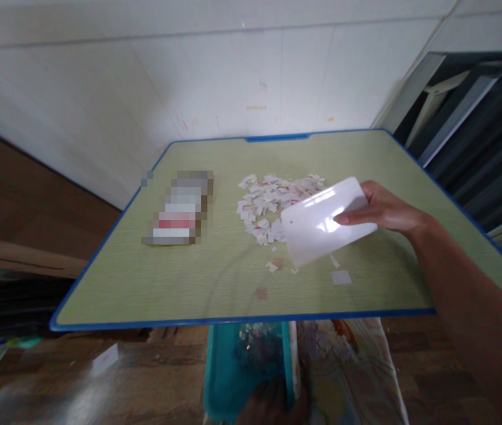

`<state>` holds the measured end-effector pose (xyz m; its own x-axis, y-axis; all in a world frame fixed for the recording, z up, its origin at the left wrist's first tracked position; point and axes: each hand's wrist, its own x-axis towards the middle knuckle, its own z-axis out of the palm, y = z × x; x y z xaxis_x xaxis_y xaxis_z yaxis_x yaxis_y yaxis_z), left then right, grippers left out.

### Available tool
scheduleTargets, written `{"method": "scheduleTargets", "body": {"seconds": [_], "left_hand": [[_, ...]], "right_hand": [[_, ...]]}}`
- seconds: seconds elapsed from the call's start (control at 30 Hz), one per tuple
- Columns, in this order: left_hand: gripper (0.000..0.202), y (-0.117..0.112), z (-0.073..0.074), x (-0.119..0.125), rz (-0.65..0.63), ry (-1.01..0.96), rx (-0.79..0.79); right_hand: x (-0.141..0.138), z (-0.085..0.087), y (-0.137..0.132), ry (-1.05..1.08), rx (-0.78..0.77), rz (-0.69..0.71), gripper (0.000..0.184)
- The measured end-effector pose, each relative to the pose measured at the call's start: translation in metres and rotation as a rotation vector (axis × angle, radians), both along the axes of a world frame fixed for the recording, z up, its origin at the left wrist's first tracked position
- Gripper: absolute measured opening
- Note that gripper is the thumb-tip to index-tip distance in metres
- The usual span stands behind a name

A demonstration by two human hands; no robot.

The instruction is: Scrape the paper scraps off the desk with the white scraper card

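Though blurry, L hand (272,407) at teal bin (219,372), grip unclear; R hand (386,209) tight on white scraper (321,227).

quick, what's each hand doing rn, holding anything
right hand: shut on the white scraper, over the paper scraps
left hand: at the teal bin under the table; blurred, grip cannot be told

Right hand (386,209) outstretched, pinching; left hand (272,406) low.

Right hand (387,209) holds white card (321,227) at paper scraps (268,200).
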<state>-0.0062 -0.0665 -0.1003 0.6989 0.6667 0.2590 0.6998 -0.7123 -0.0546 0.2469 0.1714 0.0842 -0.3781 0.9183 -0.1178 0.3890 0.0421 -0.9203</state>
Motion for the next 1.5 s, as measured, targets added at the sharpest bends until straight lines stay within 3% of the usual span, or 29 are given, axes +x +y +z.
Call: {"method": "scheduleTargets", "body": {"seconds": [0.17, 0.4, 0.6, 0.83, 1.1, 1.5], "left_hand": [[0.051, -0.001, -0.001, 0.0, -0.008, 0.033, -0.03], [0.05, -0.004, -0.002, 0.001, 0.027, 0.011, -0.019], [0.049, -0.002, -0.003, -0.001, 0.001, 0.019, -0.015], [0.051, -0.002, 0.0, -0.001, -0.004, 0.043, -0.045], [0.05, -0.003, 0.0, -0.001, -0.003, 0.041, -0.057], [0.045, -0.001, -0.002, -0.001, 0.007, 0.028, -0.008]], "right_hand": [[0.002, 0.0, -0.002, 0.063, 0.075, -0.105, 0.024], [-0.014, -0.009, 0.001, 0.024, 0.081, 0.058, 0.036], [-0.012, -0.012, 0.004, 0.062, 0.167, -0.059, 0.033], [-0.019, -0.011, -0.001, 0.054, 0.052, 0.103, 0.033], [0.002, -0.002, -0.002, 0.039, 0.121, -0.126, 0.022], [-0.02, -0.016, 0.001, 0.072, 0.081, 0.121, 0.032]]}}
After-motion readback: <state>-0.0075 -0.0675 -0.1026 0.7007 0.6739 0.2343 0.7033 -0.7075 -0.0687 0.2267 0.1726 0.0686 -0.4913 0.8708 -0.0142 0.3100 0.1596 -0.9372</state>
